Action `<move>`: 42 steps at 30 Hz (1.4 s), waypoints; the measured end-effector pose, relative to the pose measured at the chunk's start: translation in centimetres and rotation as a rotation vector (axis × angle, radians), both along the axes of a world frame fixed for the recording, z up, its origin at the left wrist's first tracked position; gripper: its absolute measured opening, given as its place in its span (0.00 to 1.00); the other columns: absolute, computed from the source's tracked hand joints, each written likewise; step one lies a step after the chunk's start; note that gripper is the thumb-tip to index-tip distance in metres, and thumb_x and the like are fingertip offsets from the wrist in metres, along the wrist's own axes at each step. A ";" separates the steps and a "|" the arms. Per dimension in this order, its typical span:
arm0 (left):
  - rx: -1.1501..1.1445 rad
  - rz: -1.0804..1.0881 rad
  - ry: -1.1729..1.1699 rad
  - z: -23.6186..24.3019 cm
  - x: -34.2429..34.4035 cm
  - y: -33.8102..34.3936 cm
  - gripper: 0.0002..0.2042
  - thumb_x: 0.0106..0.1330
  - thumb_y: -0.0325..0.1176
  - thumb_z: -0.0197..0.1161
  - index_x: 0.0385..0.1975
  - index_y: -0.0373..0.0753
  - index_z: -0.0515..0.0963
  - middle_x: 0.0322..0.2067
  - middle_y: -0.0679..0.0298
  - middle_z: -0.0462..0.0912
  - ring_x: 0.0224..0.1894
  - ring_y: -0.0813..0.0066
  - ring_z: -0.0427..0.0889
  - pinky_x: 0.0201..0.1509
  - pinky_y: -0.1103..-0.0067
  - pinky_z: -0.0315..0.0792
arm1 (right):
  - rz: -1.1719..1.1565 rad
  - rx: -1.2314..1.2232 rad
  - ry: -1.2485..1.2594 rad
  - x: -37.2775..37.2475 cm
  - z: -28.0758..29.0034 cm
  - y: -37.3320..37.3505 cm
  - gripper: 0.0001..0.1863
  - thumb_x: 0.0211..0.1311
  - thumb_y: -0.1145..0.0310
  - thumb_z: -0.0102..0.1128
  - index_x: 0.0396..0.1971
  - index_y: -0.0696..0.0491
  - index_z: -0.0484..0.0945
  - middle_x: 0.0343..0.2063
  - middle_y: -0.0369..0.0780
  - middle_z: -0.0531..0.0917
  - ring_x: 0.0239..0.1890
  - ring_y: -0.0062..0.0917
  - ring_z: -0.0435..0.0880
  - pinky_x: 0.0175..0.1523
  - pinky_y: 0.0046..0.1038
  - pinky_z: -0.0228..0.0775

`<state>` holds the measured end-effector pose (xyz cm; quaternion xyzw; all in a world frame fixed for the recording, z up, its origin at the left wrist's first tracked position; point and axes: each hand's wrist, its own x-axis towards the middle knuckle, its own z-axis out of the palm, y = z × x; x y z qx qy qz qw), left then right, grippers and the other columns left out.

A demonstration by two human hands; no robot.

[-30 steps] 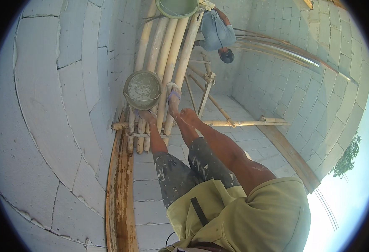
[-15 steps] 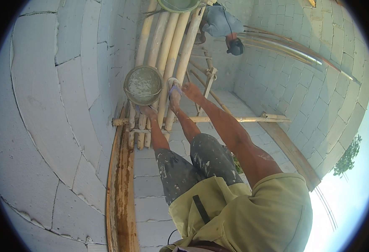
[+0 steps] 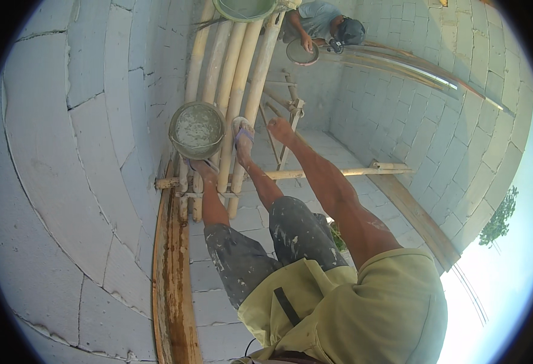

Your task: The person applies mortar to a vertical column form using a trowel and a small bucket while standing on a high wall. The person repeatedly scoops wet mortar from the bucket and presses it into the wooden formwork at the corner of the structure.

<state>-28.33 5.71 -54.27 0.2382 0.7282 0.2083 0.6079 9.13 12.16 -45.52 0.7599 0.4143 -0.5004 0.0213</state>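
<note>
Since the block wall [image 3: 54,170] crowds the bamboo platform's [image 3: 260,74] left edge, reach on the right.
Step slowly: past the right edge it looks open, with a drop. A bucket [image 3: 180,145] of gray mix [image 3: 197,127] sits at the left edge, by the left foot [image 3: 204,170]. The right hand [image 3: 281,130] looks curled; I cannot tell if it grips anything. The left hand is out of sight.

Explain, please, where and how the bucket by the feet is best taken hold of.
Probably by the middle of its thin handle, from above and the near side: the handle lies toward that side. The bucket stands mouth up, with the block wall to its left; the right hand is on its other side.
</note>
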 end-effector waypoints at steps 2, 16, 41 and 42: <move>0.002 -0.018 0.009 -0.8 -0.9 -0.8 0.31 0.78 0.59 0.48 0.67 0.38 0.70 0.57 0.56 0.78 0.56 0.66 0.76 0.63 0.69 0.67 | -0.004 0.020 -0.029 -0.1 -0.3 0.0 0.17 0.62 0.60 0.60 0.41 0.57 0.87 0.37 0.55 0.88 0.46 0.49 0.88 0.56 0.43 0.77; 0.133 -0.229 0.050 -7.7 -3.7 -4.8 0.30 0.80 0.56 0.49 0.67 0.37 0.70 0.56 0.57 0.78 0.54 0.68 0.77 0.61 0.72 0.70 | 0.193 0.204 -0.102 5.0 -4.6 2.0 0.16 0.60 0.62 0.58 0.34 0.59 0.87 0.39 0.53 0.88 0.43 0.51 0.88 0.53 0.46 0.78; 0.178 0.694 -0.160 1.5 6.1 4.0 0.33 0.76 0.58 0.50 0.73 0.42 0.61 0.68 0.61 0.69 0.71 0.65 0.65 0.73 0.70 0.63 | -0.714 -0.085 0.045 18.2 -10.5 6.6 0.26 0.71 0.54 0.59 0.56 0.61 0.78 0.45 0.46 0.84 0.51 0.32 0.84 0.54 0.34 0.75; 0.181 0.689 -0.168 2.0 7.2 4.5 0.34 0.76 0.58 0.50 0.74 0.42 0.61 0.68 0.60 0.69 0.71 0.64 0.65 0.73 0.69 0.63 | -0.886 -0.016 0.139 18.8 -10.7 5.6 0.23 0.73 0.55 0.56 0.54 0.59 0.79 0.41 0.42 0.84 0.44 0.28 0.85 0.49 0.33 0.76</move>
